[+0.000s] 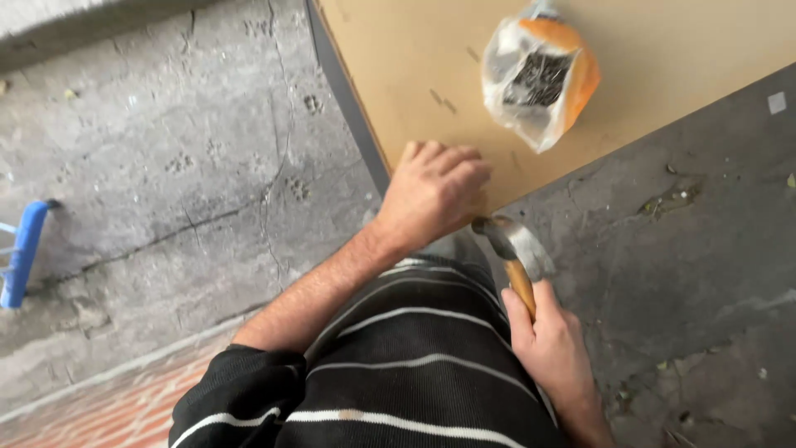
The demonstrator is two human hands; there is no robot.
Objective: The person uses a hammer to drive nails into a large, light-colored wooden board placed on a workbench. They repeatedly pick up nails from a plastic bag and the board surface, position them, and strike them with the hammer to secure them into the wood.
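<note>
The left hand (433,192) presses clenched on the fibreboard sheet's (398,75) edge; the right hand (551,340) grips a hammer (507,245) — nailing underway, a bag of nails (539,75) at one o'clock — next, a square strike.

A board (414,66) lay on the concrete floor (166,166). A plastic bag of nails (539,79) sat on the board, back from its near edge. The left hand (433,195) rested at that near edge, and the hammer (507,249) was just right of it, held by the right hand (551,344).
</note>
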